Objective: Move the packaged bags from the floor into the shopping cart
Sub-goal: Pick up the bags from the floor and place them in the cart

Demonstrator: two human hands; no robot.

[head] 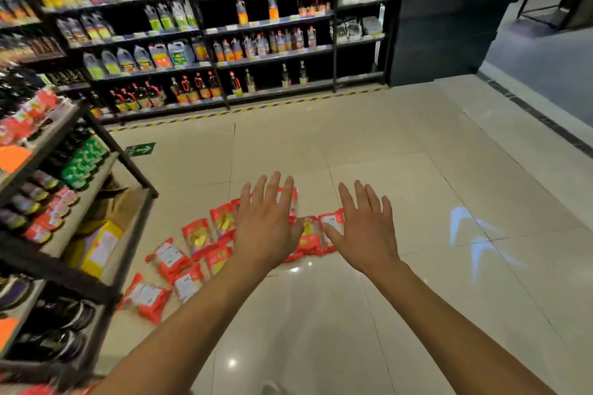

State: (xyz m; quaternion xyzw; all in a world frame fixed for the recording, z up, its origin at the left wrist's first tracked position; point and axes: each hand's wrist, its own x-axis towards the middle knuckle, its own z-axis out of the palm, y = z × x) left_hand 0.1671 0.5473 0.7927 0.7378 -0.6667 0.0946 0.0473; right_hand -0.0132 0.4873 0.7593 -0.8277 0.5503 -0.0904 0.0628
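Several red packaged bags [195, 236] lie scattered on the tiled floor, from the foot of the left shelf to the middle of the aisle. My left hand [264, 224] is stretched out above them, fingers spread, holding nothing. My right hand [365, 228] is held out beside it, also spread and empty, over the rightmost bags [309, 236]. Both hands hide part of the pile. No shopping cart is in view.
A dark shelf unit [96, 279] stocked with jars and boxes stands close on the left. A long shelf of bottles [205, 42] runs across the back. Beige floor tiles [417, 144] stretch to the right, with a projected blue arrow [462, 224].
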